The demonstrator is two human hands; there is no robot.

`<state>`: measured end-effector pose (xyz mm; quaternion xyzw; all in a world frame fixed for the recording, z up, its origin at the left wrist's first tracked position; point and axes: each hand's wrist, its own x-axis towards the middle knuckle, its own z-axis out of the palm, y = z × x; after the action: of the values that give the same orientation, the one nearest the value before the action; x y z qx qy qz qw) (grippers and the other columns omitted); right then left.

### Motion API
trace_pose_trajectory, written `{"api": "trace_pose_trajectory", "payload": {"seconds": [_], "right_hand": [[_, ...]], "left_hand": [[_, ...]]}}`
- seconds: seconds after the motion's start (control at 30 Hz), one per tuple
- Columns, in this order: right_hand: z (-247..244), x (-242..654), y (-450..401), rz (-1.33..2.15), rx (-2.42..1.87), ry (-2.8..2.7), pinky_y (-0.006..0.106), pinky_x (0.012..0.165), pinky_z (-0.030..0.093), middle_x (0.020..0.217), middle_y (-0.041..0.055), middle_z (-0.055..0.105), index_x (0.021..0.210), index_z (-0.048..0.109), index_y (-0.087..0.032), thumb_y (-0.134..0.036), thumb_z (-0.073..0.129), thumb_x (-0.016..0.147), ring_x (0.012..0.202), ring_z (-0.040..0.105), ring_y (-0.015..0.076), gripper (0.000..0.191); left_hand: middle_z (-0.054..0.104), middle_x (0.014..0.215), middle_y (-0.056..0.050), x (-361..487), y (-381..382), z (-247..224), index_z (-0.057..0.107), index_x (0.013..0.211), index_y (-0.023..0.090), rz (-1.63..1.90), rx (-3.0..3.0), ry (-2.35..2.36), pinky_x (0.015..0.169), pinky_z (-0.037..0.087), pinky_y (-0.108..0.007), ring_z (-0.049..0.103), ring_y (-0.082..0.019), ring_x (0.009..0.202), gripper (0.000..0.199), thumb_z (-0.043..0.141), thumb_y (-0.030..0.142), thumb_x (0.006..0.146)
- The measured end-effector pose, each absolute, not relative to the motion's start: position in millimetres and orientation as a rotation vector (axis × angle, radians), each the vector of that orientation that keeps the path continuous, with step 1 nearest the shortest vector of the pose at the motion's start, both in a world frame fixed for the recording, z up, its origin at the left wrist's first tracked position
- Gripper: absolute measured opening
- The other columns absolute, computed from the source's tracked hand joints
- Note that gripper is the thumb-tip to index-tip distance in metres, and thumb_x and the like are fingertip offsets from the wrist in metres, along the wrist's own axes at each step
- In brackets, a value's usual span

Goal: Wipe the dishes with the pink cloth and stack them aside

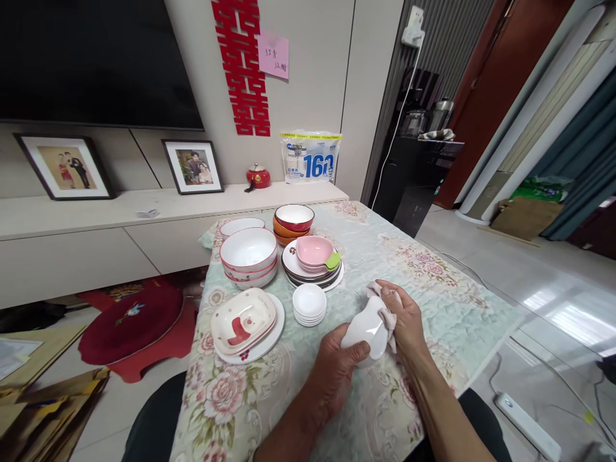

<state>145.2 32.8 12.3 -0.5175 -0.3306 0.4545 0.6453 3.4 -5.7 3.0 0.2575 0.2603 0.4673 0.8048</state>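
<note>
A glossy white gourd-shaped dish (366,327) is held tilted above the front of the table. My left hand (337,366) grips its lower left side, the thumb lying over its surface. My right hand (403,317) is closed around a pale pinkish cloth (387,312) and presses it against the dish's upper right edge. Part of the cloth is hidden under the fingers. Just left of the dish stands a stack of small white saucers (309,303). Behind these, a pink bowl with a green handle (314,250) rests on stacked plates (332,277).
White bowls with red rims (248,250) and red and orange bowls (294,219) are stacked toward the back. Bear-patterned rectangular dishes (244,321) sit on a white plate (276,330) at the left. A floral tablecloth (226,391) covers the table, whose right edge drops to the floor.
</note>
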Motion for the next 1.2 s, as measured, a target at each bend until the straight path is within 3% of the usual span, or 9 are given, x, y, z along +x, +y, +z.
{"api": "trace_pose_trajectory", "payload": {"seconds": [0.1,0.17,0.23,0.33,0.5,0.67,0.83,1.03,1.2], "right_hand": [[6.3,140.2,30.6,0.783,-1.217,-1.037,0.034,0.079,0.054,0.106,0.0078,0.075,0.108,0.073,-0.021,-0.048,0.068,0.083,0.092,0.068,0.0234,0.038],[4.5,136.8,27.9,0.6,-1.161,-1.263,0.043,0.105,0.043,0.13,0.0079,0.065,0.116,0.072,-0.024,-0.042,0.061,0.089,0.122,0.057,0.0276,0.035],[4.8,132.8,24.0,0.462,-1.084,-1.459,0.048,0.114,0.033,0.139,0.0073,0.059,0.125,0.067,-0.026,-0.036,0.054,0.094,0.133,0.048,0.0279,0.036],[8.2,124.7,18.0,0.304,-0.969,-1.676,0.053,0.111,0.036,0.135,0.0085,0.062,0.124,0.067,-0.025,-0.024,0.045,0.096,0.131,0.05,0.0282,0.035],[13.5,114.8,15.5,0.012,-0.9,-1.814,0.049,0.097,0.047,0.11,0.0087,0.069,0.109,0.071,-0.025,-0.009,0.056,0.087,0.111,0.059,0.0259,0.031],[13.1,120.4,20.2,-0.009,-1.08,-1.605,0.038,0.079,0.053,0.099,0.0088,0.06,0.103,0.071,-0.023,-0.015,0.059,0.089,0.094,0.06,0.0215,0.02],[10.6,119.5,18.5,0.029,-1.056,-1.71,0.033,0.07,0.053,0.087,0.0055,0.06,0.096,0.07,-0.023,-0.015,0.06,0.087,0.082,0.061,0.0187,0.015],[10.5,119.4,18.8,0.01,-1.009,-1.69,0.034,0.072,0.052,0.087,0.0057,0.059,0.095,0.071,-0.023,-0.014,0.061,0.086,0.082,0.06,0.0194,0.016],[3.5,131.0,28.7,0.276,-1.162,-1.291,0.037,0.086,0.048,0.096,0.0058,0.063,0.095,0.069,-0.023,-0.03,0.062,0.088,0.095,0.06,0.0221,0.013]], "left_hand": [[0.075,0.095,-0.01,4.5,-3.6,2.1,0.073,0.104,0.012,1.084,0.5,0.513,0.088,0.045,-0.036,0.065,-0.029,0.099,0.046,0.086,0.027,0.061],[0.075,0.102,-0.011,4.3,-2.5,2.9,0.072,0.107,0.014,1.131,0.484,0.476,0.095,0.045,-0.04,0.064,-0.031,0.106,0.046,0.084,0.028,0.065],[0.073,0.11,-0.011,3.4,-1.3,4.2,0.07,0.113,0.016,1.161,0.48,0.458,0.1,0.043,-0.042,0.061,-0.032,0.114,0.048,0.082,0.028,0.068],[0.07,0.12,-0.011,2.1,1.0,5.7,0.066,0.121,0.019,1.204,0.479,0.442,0.104,0.042,-0.043,0.057,-0.032,0.121,0.052,0.079,0.029,0.072],[0.067,0.124,-0.01,1.8,1.9,6.2,0.063,0.126,0.02,1.266,0.48,0.438,0.108,0.039,-0.041,0.056,-0.029,0.124,0.054,0.076,0.027,0.074],[0.07,0.121,-0.011,2.5,0.4,6.6,0.058,0.131,0.019,1.263,0.459,0.432,0.107,0.04,-0.042,0.058,-0.03,0.122,0.059,0.076,0.026,0.075],[0.072,0.117,-0.01,-3.1,5.5,5.6,0.064,0.122,0.02,1.34,0.421,0.501,0.105,0.042,-0.04,0.06,-0.028,0.119,0.05,0.077,0.026,0.074],[0.07,0.12,-0.011,-1.0,2.9,5.3,0.064,0.123,0.02,1.282,0.465,0.48,0.103,0.043,-0.04,0.059,-0.029,0.12,0.049,0.076,0.028,0.075],[0.072,0.116,-0.012,3.8,-2.6,6.3,0.065,0.123,0.018,1.195,0.485,0.454,0.102,0.044,-0.041,0.06,-0.031,0.117,0.055,0.08,0.029,0.071]]}}
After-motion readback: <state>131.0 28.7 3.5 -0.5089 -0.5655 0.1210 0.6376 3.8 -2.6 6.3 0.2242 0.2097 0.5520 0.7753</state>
